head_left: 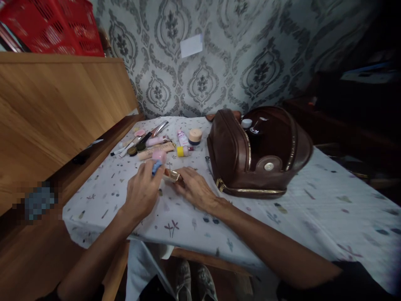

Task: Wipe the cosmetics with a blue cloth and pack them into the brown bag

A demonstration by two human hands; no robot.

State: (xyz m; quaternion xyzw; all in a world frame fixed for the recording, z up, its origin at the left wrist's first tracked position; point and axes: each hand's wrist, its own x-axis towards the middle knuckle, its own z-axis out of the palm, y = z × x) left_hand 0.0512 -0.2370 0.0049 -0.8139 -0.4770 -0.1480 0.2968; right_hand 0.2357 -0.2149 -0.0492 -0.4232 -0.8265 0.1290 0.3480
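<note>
My left hand (pixel 140 190) is closed around a small blue thing (pixel 156 167), perhaps a cloth, partly hidden by the fingers. My right hand (pixel 196 188) grips a small gold-and-clear cosmetic container (pixel 172 174), tilted toward the left hand. Just beyond the left fingertips is a pink item (pixel 159 156). Behind it lie a beige tube (pixel 155 151), a lilac tube (pixel 156 140) and several brushes and makeup items. A jar with a beige lid (pixel 195 136), a white-and-pink tube (pixel 181 138) and a yellow-capped bottle (pixel 183 151) are farther back.
A brown leather cosmetic bag (pixel 232 146) stands open on the right, with a white-capped bottle (pixel 246 123) inside. The patterned cloth (pixel 194 225) covers the table. On the left rises a wooden panel (pixel 62 100) with a red basket (pixel 56 29) above.
</note>
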